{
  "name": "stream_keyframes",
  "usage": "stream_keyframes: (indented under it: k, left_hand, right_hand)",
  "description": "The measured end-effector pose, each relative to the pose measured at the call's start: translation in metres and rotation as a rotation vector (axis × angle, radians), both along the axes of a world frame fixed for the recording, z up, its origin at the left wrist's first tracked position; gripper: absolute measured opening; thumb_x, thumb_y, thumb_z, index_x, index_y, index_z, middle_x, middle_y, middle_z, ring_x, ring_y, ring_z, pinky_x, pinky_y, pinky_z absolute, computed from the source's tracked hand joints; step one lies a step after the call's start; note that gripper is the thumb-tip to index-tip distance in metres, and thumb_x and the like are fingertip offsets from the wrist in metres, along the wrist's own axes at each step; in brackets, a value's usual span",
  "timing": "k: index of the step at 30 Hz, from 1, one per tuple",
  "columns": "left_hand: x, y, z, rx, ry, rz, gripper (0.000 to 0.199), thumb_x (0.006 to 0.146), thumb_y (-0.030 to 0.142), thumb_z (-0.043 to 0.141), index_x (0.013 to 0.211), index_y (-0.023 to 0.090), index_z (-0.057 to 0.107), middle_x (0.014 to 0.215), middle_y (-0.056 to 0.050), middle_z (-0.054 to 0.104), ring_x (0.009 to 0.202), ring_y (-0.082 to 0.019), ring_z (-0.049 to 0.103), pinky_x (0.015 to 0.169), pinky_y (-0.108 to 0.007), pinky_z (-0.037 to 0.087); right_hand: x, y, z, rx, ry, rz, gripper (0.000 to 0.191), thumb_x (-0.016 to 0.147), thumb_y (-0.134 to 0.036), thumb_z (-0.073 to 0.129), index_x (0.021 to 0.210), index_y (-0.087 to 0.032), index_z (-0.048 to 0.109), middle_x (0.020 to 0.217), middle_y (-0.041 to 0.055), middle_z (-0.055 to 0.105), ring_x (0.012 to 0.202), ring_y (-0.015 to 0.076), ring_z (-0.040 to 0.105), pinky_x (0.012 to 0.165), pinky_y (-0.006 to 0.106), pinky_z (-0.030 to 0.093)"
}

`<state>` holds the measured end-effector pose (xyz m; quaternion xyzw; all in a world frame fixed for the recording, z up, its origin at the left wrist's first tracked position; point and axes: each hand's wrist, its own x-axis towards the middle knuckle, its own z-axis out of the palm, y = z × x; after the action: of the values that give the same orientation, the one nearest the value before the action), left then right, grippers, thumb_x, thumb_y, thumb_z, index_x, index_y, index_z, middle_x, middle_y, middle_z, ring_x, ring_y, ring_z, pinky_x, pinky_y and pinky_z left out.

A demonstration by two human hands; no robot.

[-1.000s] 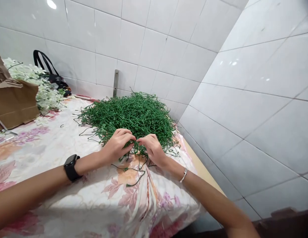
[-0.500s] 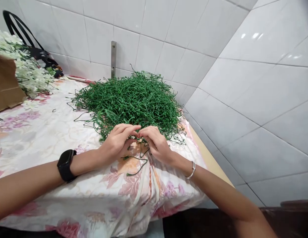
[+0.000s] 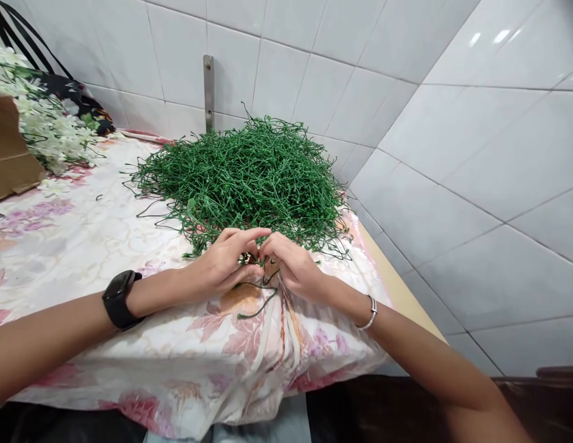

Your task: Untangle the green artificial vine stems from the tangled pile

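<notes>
Flowers (image 3: 55,132), white, and a cut-off cardboard box (image 3: 13,151) crowd the head view's left; a heap of green stems (image 3: 249,172), longest left to right, lies on floral tablecloth (image 3: 106,240) beyond the left hand (image 3: 224,263) and right hand (image 3: 296,266). Below, one stem (image 3: 257,312) runs right, then doubles back left. Curled fingers nearly meet around a half-hidden green piece (image 3: 261,261); whether they pinch it I cannot tell.
</notes>
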<state>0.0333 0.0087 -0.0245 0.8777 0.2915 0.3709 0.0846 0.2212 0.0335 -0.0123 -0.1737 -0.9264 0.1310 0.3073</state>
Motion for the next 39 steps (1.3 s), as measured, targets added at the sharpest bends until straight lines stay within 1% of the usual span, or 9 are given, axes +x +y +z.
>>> stream_keyframes:
  k: [4,8,11,14,18,23,31,34,39]
  left_hand:
    - [0.001,-0.001,0.004,-0.068,-0.017,0.019,0.045,0.085,0.030,0.043,0.125,0.019,0.026,0.089,-0.005,0.057,0.087,-0.018,0.048,0.082,-0.032,0.033]
    - [-0.001,0.000,0.004,-0.159,-0.015,0.061,0.042,0.084,0.029,0.044,0.123,0.018,0.029,0.086,-0.005,0.054,0.088,-0.017,0.048,0.082,-0.031,0.035]
    - [-0.002,0.001,0.005,-0.210,-0.046,0.104,0.039,0.083,0.029,0.046,0.118,0.018,0.033,0.086,-0.004,0.055,0.087,-0.017,0.049,0.080,-0.030,0.035]
    - [-0.002,0.002,0.007,-0.166,-0.021,0.141,0.028,0.084,0.028,0.046,0.109,0.018,0.040,0.087,-0.003,0.057,0.085,-0.016,0.049,0.078,-0.029,0.034]
    - [-0.001,0.003,0.009,-0.072,0.107,0.113,0.016,0.085,0.028,0.045,0.095,0.016,0.048,0.086,-0.002,0.056,0.082,-0.014,0.048,0.076,-0.027,0.031]
    - [-0.002,0.003,0.010,-0.019,0.160,0.104,0.015,0.086,0.026,0.043,0.094,0.015,0.049,0.084,-0.002,0.056,0.078,-0.013,0.047,0.075,-0.027,0.029]
    - [-0.004,0.006,0.008,-0.029,0.166,0.046,0.018,0.087,0.019,0.038,0.099,0.013,0.051,0.078,-0.002,0.053,0.074,-0.013,0.044,0.073,-0.028,0.028]
    - [-0.001,0.002,0.008,-0.026,0.162,-0.008,0.022,0.088,0.017,0.034,0.100,0.013,0.053,0.073,-0.002,0.052,0.073,-0.014,0.042,0.072,-0.029,0.028]
    - [-0.005,0.003,0.007,-0.065,0.201,-0.129,0.027,0.088,0.020,0.033,0.100,0.013,0.056,0.071,-0.003,0.052,0.071,-0.014,0.042,0.070,-0.028,0.029]
  right_hand:
    - [0.000,-0.004,0.004,-0.184,0.018,-0.020,0.018,0.085,-0.010,0.029,0.083,-0.017,0.044,0.076,0.0027,0.049,0.069,0.0105,0.045,0.065,0.025,0.040]
    - [0.000,-0.006,0.008,-0.442,0.039,-0.054,0.015,0.087,-0.012,0.030,0.084,-0.017,0.044,0.075,0.0015,0.050,0.069,0.0089,0.048,0.063,0.022,0.040]
    - [0.002,-0.004,0.010,-0.557,0.075,-0.048,0.013,0.087,-0.014,0.032,0.086,-0.016,0.046,0.074,0.0009,0.049,0.069,0.0086,0.049,0.062,0.021,0.040]
    - [0.004,-0.001,0.011,-0.567,0.078,-0.038,0.013,0.086,-0.016,0.036,0.087,-0.015,0.049,0.077,0.0018,0.052,0.070,0.0090,0.049,0.064,0.023,0.040]
    - [0.006,0.001,0.011,-0.435,0.022,-0.059,0.011,0.082,-0.016,0.042,0.084,-0.014,0.053,0.075,0.0015,0.052,0.065,0.0082,0.047,0.059,0.022,0.037]
    - [0.004,0.000,0.012,-0.323,0.001,-0.072,0.011,0.079,-0.016,0.047,0.085,-0.013,0.055,0.074,0.0012,0.052,0.064,0.0075,0.045,0.056,0.021,0.035]
    - [0.006,0.000,0.014,-0.587,0.090,-0.115,0.021,0.084,-0.026,0.041,0.084,-0.013,0.059,0.070,-0.0001,0.050,0.064,0.0077,0.045,0.057,0.022,0.033]
    - [0.002,-0.004,0.012,-0.644,0.118,-0.142,0.028,0.086,-0.029,0.038,0.075,-0.014,0.059,0.064,-0.0016,0.045,0.061,0.0074,0.042,0.057,0.022,0.031]
    - [-0.002,-0.009,0.015,-0.935,0.304,-0.144,0.042,0.085,-0.040,0.036,0.052,-0.016,0.047,0.050,-0.0038,0.036,0.049,0.0069,0.032,0.050,0.023,0.028]
